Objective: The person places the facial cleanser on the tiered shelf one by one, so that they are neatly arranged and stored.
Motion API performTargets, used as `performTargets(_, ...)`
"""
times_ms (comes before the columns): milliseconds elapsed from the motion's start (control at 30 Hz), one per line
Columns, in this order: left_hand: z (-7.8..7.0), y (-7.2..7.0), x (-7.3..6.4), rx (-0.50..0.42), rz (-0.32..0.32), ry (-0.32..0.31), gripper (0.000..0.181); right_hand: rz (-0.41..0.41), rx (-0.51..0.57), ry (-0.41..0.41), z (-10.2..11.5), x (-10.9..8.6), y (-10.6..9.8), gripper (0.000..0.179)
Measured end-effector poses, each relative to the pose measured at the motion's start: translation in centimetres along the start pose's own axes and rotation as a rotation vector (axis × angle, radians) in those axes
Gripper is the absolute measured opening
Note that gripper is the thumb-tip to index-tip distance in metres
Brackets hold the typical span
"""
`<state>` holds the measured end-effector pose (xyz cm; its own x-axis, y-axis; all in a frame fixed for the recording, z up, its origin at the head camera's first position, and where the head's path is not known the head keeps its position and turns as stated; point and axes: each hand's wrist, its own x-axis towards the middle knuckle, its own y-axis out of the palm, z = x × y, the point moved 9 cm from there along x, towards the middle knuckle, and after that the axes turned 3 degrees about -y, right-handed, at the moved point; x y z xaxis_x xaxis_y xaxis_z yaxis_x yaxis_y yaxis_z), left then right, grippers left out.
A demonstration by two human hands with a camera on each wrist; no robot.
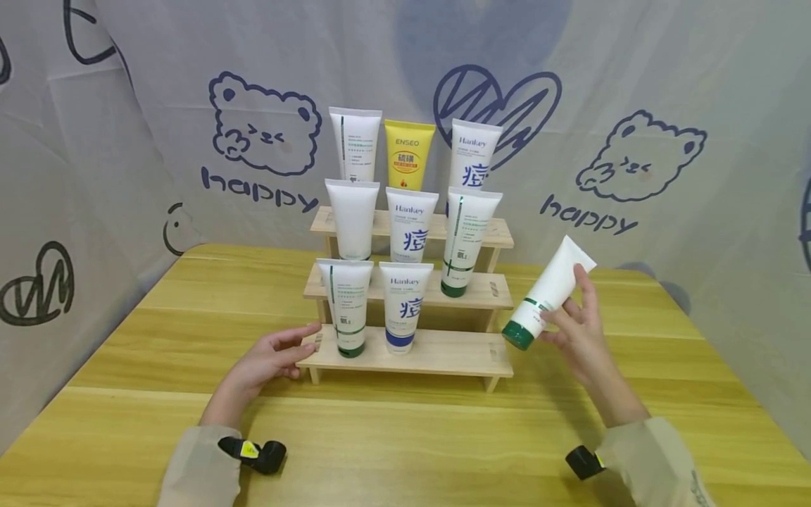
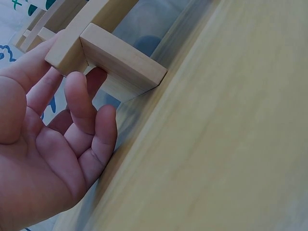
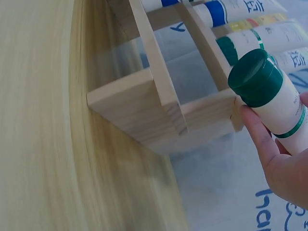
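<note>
My right hand holds a white squeeze tube with a green cap, tilted cap-down to the left, in the air right of the wooden tiered stand. The right wrist view shows its green cap close to the stand's end. At the stand's left end my left hand grips the bottom shelf; in the left wrist view its fingers curl round the shelf end. On that shelf stand a green-capped white tube and a blue-capped Hankey tube, both at the left and middle.
The middle shelf bears a plain white tube, a Hankey tube and a green-capped tube. On the top shelf are a white tube, a yellow tube and another Hankey tube. A printed curtain hangs behind the table.
</note>
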<state>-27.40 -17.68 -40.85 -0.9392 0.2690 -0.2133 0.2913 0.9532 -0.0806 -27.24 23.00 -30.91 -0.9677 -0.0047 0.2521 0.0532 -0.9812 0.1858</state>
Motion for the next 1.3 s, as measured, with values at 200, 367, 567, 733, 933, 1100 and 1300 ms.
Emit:
performTargets(200, 0.0, 0.0, 0.0, -0.003, 0.001, 0.004, 0.055, 0.007, -0.059, -0.06, 0.6, -0.4, 1.8, 0.086)
performTargets(367, 0.0, 0.0, 0.0, -0.003, 0.004, 0.004, 0.055, 0.038, -0.109, -0.194, 1.0, -0.9, 3.7, 0.088)
performTargets(567, 0.0, 0.0, 0.0, -0.014, 0.002, -0.002, 0.056, 0.09, -0.182, -0.268, 0.8, -0.9, 5.8, 0.09)
performTargets(733, 0.1, 0.0, 0.1, -0.016, 0.005, 0.001, 0.056, 0.135, -0.267, -0.299, 0.1, -1.0, 7.3, 0.088)
performTargets(933, 0.1, 0.0, 0.2, -0.008, 0.003, -0.006, 0.057, 0.173, -0.356, -0.364, -0.5, -1.3, 8.5, 0.086)
performTargets(1100, 0.0, 0.0, 0.0, -0.001, 0.004, 0.002, 0.056, 0.209, -0.462, -0.435, -0.7, -1.8, 9.5, 0.082)
performTargets(1300, -0.1, 0.0, -0.1, 0.004, 0.004, 0.007, 0.055, 0.234, -0.572, -0.554, -0.5, -2.4, 10.7, 0.077)
